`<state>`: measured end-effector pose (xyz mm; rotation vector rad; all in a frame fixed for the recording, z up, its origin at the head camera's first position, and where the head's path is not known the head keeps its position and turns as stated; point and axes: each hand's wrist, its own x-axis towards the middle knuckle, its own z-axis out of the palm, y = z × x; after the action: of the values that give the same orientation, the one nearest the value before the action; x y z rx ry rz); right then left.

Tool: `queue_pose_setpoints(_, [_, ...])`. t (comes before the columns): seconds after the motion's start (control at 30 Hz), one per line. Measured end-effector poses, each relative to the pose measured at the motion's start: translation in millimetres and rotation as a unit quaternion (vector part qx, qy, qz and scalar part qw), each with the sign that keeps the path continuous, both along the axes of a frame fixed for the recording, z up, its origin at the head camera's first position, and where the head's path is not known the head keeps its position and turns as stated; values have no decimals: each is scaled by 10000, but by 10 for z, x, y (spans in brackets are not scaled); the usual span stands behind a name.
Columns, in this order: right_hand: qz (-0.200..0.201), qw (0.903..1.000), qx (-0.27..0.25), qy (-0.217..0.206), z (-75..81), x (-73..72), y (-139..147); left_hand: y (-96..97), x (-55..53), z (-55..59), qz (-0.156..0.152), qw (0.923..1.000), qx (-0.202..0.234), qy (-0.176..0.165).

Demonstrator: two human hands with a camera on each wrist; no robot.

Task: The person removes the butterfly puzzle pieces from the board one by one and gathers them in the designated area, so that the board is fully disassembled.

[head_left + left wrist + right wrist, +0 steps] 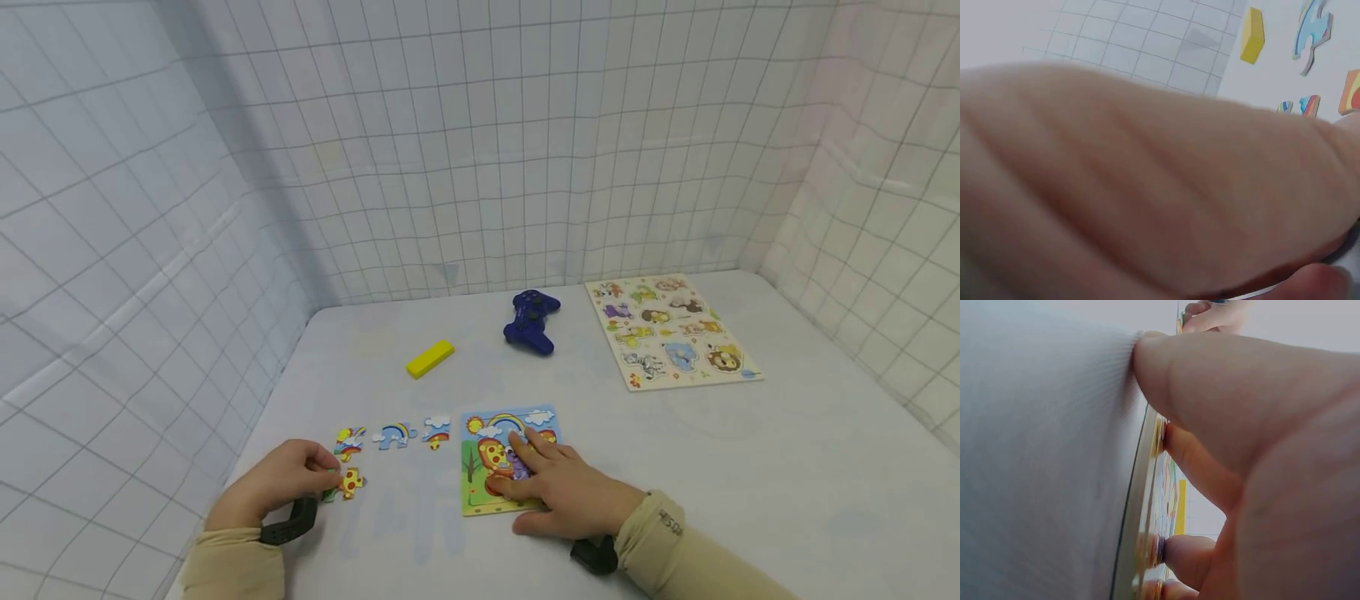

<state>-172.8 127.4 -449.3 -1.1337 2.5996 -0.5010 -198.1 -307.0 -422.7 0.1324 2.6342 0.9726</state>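
Note:
My left hand (288, 479) is at the left of the table, its thumb and index finger pinching the edge of a jigsaw piece (352, 482) with a yellow, red-spotted pattern. A green bit shows under those fingers; the rest of the grip is hidden. Just beyond lie several loose jigsaw pieces, among them a rainbow piece (393, 434) and a cloud piece (436, 429). My right hand (566, 492) rests with spread fingers on a square picture puzzle board (474, 492) showing a sun, a rainbow and a butterfly. Its thumb (1160, 369) touches the table beside the board.
A yellow block (431, 359) lies beyond the loose pieces. Farther back is a dark blue game controller (531, 322). An animal puzzle board (671, 333) lies at the back right. White gridded cloth walls (487, 150) enclose the table's back and sides.

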Motion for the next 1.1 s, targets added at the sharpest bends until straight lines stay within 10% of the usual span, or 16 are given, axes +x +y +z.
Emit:
queue_pose_setpoints(0.5, [-83,9999,-47,-87,3,9,60,223,-18,46,339,9915,-1115,573])
queue_pose_setpoints(0.7, [-42,10000,-43,-68,5,9,72,636,30,161,448,9739,-1000,1987])
queue_pose_setpoints(0.9, [-46,10000,-42,10,13,-5,63,1372,70,-20,-877,9070,-1908,3651])
queue_pose_setpoints(1.1, [-18,10000,-19,73,13,0,8,1694,220,-109,-2245,7783,-3747,4511])
